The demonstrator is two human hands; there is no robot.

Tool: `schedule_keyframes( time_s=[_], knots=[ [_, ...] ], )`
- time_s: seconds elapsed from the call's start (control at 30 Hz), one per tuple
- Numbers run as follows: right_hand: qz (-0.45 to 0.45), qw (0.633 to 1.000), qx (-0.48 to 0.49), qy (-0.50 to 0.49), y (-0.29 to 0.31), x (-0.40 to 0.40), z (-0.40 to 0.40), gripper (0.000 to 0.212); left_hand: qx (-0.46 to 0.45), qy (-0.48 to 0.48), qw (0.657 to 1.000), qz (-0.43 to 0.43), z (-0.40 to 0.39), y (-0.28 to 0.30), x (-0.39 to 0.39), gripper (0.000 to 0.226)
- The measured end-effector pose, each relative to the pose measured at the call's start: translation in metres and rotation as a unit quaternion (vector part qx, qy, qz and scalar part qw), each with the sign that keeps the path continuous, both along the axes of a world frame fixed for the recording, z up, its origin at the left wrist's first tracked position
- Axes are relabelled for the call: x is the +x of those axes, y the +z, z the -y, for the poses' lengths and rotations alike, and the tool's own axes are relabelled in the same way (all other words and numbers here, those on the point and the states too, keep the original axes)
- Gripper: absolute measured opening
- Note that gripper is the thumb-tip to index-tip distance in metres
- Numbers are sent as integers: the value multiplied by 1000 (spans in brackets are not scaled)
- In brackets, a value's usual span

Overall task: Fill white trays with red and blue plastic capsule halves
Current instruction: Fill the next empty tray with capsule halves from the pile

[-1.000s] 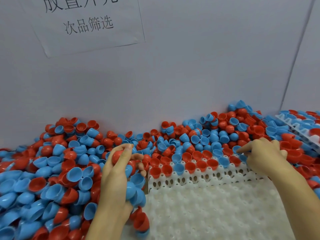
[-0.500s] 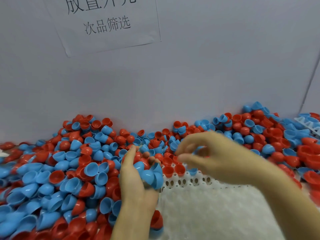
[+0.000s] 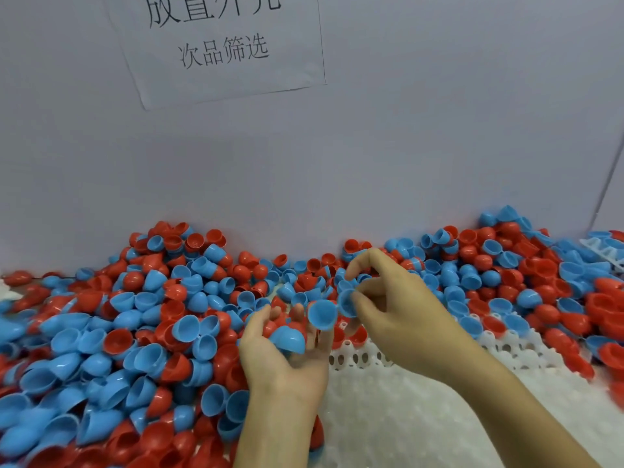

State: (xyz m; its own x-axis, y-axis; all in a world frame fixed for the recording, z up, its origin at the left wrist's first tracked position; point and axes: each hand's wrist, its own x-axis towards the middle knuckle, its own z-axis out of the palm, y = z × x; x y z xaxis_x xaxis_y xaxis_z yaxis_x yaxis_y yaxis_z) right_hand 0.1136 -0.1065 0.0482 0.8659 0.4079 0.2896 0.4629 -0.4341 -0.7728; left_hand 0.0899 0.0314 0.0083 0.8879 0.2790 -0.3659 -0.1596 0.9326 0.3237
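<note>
My left hand (image 3: 280, 359) is palm up at the centre and cups a handful of capsule halves, with a blue half (image 3: 289, 339) on the palm and another blue half (image 3: 322, 314) at the fingertips. My right hand (image 3: 391, 309) reaches over from the right and pinches a small blue half (image 3: 346, 300) between thumb and fingers, just above the left hand's fingertips. The white tray (image 3: 405, 417) lies below both hands; its far row holds red and blue halves (image 3: 486, 324).
A deep heap of loose red and blue halves (image 3: 111, 339) covers the left and runs along the grey back wall (image 3: 405, 146). A paper sign (image 3: 219, 45) hangs on the wall. A second white tray (image 3: 604, 251) shows at the far right.
My right hand has come left from the tray's far row to my left hand and now pinches a blue half there. The view has shifted left.
</note>
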Motion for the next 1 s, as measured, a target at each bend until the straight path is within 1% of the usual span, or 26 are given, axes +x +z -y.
schedule_keyframes(
  time_s=[0.03,0.13,0.23,0.3,0.37,0.4,0.47,0.57,0.67,0.77,0.83,0.87,0.93,1.0],
  knots=[
    [3,1000,-8,-7,1,2,4,29,24,-25,999,-20,1,4,-2,6],
    [10,999,-24,-17,-3,5,5,29,86,-84,990,-76,7,7,-3,11],
    [59,996,-35,-61,-8,4,-3,27,146,-145,974,-99,16,12,-5,9],
    [88,992,-30,-90,-12,3,-9,30,175,-155,966,-115,20,11,-4,15],
    [105,989,-36,-102,-14,3,-13,26,204,-152,960,-117,23,9,-3,13],
    [110,988,-39,-97,-14,3,-13,21,215,-150,959,-111,23,8,-2,10],
    [100,992,-51,-66,-14,3,-12,16,230,-145,957,-97,23,8,-1,10],
    [86,993,-84,-8,-13,1,-9,16,239,-128,959,-81,17,7,1,6],
    [57,992,-112,15,-7,0,-5,25,273,-115,953,-65,14,8,1,7],
    [17,992,-125,23,5,-2,2,14,294,-116,947,-59,16,11,-1,14],
    [6,988,-151,13,10,-1,4,22,299,-117,945,-58,20,12,-3,16],
    [2,988,-156,4,11,-2,3,22,299,-115,945,-59,22,13,-5,16],
    [-6,988,-156,-6,12,-8,-1,6,298,-102,947,-71,25,15,-9,15],
    [-9,985,-172,-12,8,-12,-4,6,299,-81,946,-96,24,14,-15,12]
  ],
)
